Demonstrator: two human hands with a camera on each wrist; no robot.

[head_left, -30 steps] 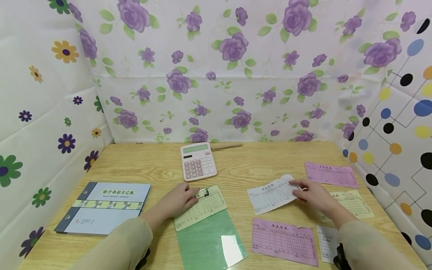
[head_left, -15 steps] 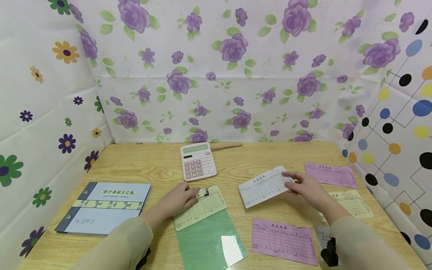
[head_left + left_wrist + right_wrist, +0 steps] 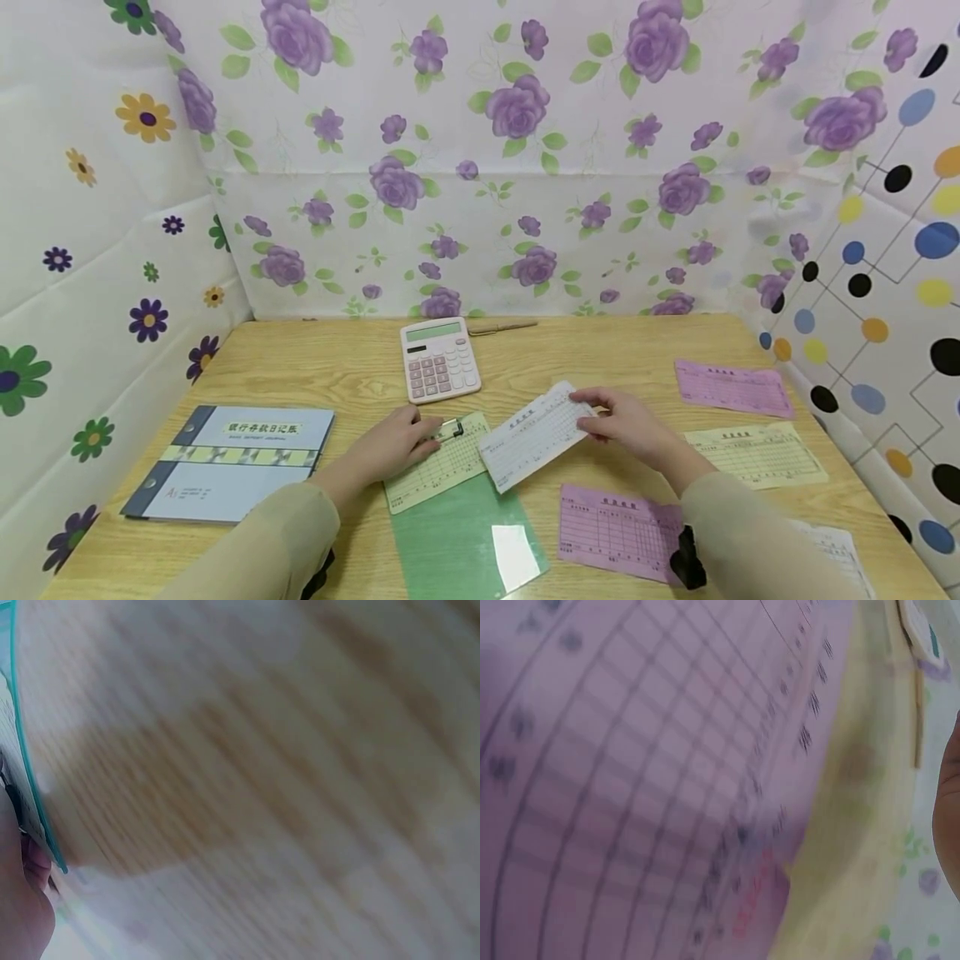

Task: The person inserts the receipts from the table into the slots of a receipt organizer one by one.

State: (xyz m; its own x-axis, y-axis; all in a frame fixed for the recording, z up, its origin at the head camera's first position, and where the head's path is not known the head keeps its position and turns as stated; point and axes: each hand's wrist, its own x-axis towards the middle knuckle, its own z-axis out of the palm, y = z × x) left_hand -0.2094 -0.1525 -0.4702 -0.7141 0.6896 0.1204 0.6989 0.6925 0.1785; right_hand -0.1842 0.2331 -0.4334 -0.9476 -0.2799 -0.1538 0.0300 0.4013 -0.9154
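Observation:
My left hand (image 3: 401, 442) grips the green clipboard (image 3: 457, 542) at its top end, fingers beside the metal clip (image 3: 453, 428). A yellow receipt slip (image 3: 427, 479) lies on the board under that clip. My right hand (image 3: 626, 427) pinches a white receipt slip (image 3: 532, 437) by its right end, thumb below and fingers above. The white slip is tilted, and its left corner overlaps the yellow slip and the board's right side in the head view. At the left wrist view's edge, the left hand's curled fingers (image 3: 36, 862) show by the board's rim.
A pink slip (image 3: 615, 533) lies under my right forearm. More slips, pink (image 3: 735, 389), yellow (image 3: 761, 454) and white (image 3: 836, 546), lie at the right. The calculator (image 3: 440, 360) and a pen (image 3: 504, 327) are at the back; a blue journal (image 3: 232, 462) is at the left.
My right hand has carried the white slip leftward from the right side to the clipboard's edge. The left hand has stayed at the clip.

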